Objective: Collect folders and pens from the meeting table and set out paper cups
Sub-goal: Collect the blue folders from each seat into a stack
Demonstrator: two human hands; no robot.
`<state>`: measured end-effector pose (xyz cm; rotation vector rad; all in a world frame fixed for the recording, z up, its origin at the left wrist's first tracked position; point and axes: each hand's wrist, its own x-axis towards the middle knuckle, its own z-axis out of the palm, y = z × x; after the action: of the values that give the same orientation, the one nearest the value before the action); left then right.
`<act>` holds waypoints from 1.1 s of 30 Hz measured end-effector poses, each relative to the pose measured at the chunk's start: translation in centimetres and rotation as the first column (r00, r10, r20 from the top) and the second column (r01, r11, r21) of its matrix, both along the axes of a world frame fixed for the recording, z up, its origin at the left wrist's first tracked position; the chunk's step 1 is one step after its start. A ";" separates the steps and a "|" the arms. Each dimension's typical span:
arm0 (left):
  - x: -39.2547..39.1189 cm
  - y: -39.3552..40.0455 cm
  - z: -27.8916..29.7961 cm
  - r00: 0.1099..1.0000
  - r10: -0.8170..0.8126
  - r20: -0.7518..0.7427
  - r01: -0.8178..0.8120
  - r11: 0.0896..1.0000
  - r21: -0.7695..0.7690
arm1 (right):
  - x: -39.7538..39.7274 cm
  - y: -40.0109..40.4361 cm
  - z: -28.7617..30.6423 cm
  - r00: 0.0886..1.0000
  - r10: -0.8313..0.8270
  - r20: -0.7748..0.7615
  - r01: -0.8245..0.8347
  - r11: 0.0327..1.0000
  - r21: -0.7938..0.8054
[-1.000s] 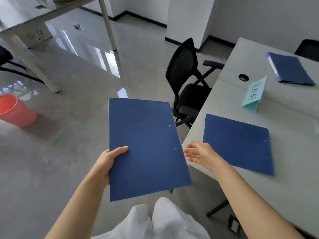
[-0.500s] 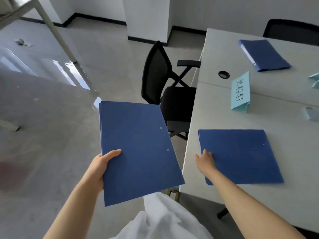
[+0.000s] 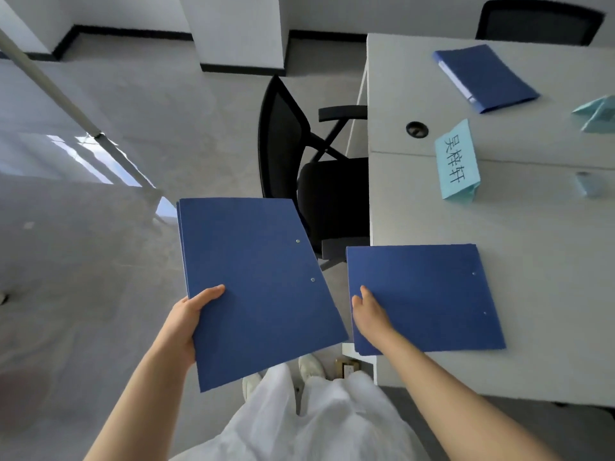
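Step in hand: folder collection, w/ the second folder about to come off the tabletop (image 3: pixel 466 224).

Left hand (image 3: pixel 185 322) grips a blue folder (image 3: pixel 256 281) by its near-left edge, thumb on top, fingers hidden underneath; it hangs in the air over the floor, left of the tabletop, tilted a bit. It may be more than one folder stacked, judging by the layered left edge, but can't tell for sure.

Right hand (image 3: pixel 369 312) rests on the near-left corner of a second blue folder (image 3: pixel 429 294), which lies flat at the tabletop's near edge, its left side overhanging slightly. Fingers look straight, laid on the cover; no grip closed yet as far as can be seen.

Third folder (image 3: pixel 486 78) sits far back on the tabletop, well apart. A teal name card (image 3: pixel 457 161) stands between the two. Black office chair (image 3: pixel 312 174) is tucked beside the tabletop's left edge. No pens or cups in view.

Next move, prob.: slide the second folder toward the overhang, get fingers under the edge, lift, then stack it onto the held one. Needs the left hand to keep its folder level to receive it. After that, the far folder calls for a reach or a step round the chair.
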<state>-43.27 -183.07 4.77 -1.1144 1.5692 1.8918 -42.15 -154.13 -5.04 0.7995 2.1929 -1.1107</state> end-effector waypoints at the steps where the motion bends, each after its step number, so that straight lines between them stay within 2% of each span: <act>1: -0.4 -0.5 -0.1 1.000 -0.010 -0.001 0.010 1.000 -0.004 | -0.1 -0.1 0.2 0.998 -0.065 -0.014 0.065 0.997 -0.034; 3: -1.2 -1.8 -0.2 0.999 -0.041 -0.006 0.041 0.999 -0.014 | -0.1 -0.1 0.0 0.949 -0.314 -0.011 0.311 0.942 -0.123; 4: -1.4 -2.1 -0.2 0.999 -0.053 -0.011 0.053 0.998 -0.018 | -0.1 0.1 -0.2 0.878 -0.477 0.042 0.475 0.858 -0.196; 6: -2.0 -3.0 -0.2 0.996 -0.091 -0.019 0.091 0.996 -0.026 | 1.2 0.3 -0.6 0.656 -0.724 0.214 0.751 0.598 -0.282; 8: -2.3 -3.7 -0.2 0.991 -0.131 -0.028 0.130 0.991 -0.024 | 3.2 0.1 -0.9 0.468 -0.811 0.352 0.880 0.391 -0.268; 10: -2.6 -4.3 -0.2 0.986 -0.162 -0.030 0.161 0.987 -0.019 | 5.4 -0.3 -1.1 0.325 -0.785 0.527 0.941 0.216 -0.259; 12: -2.8 -4.9 -0.3 0.983 -0.182 -0.029 0.181 0.983 -0.010 | 7.0 -0.9 -1.4 0.251 -0.724 0.642 0.951 0.060 -0.303; 17: -3.1 -6.5 -0.2 0.977 -0.209 -0.034 0.209 0.978 0.004 | 6.9 -1.7 -1.1 0.116 -0.842 0.527 0.845 -0.195 -0.497; 20: -3.3 -7.2 0.0 0.972 -0.229 -0.044 0.229 0.973 0.003 | 6.0 -2.2 -0.3 0.065 -0.845 0.531 0.792 -0.280 -0.542; 25: -3.4 -8.1 0.2 0.965 -0.254 -0.060 0.255 0.967 0.013 | 4.1 -2.5 0.9 0.051 -0.903 0.427 0.723 -0.262 -0.639; 29: -3.7 -9.2 0.7 0.961 -0.263 -0.083 0.267 0.963 0.033 | 2.5 -3.4 3.6 -0.022 -0.937 0.349 0.644 -0.280 -0.712; 33: -4.1 -10.7 1.4 0.956 -0.269 -0.115 0.276 0.960 0.051 | 1.6 -5.7 7.0 -0.061 -0.898 0.436 0.441 -0.416 -0.795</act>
<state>-47.33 -193.77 6.12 -0.7344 1.6114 1.8266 -40.51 -159.84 1.96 1.7224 0.2050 -3.0911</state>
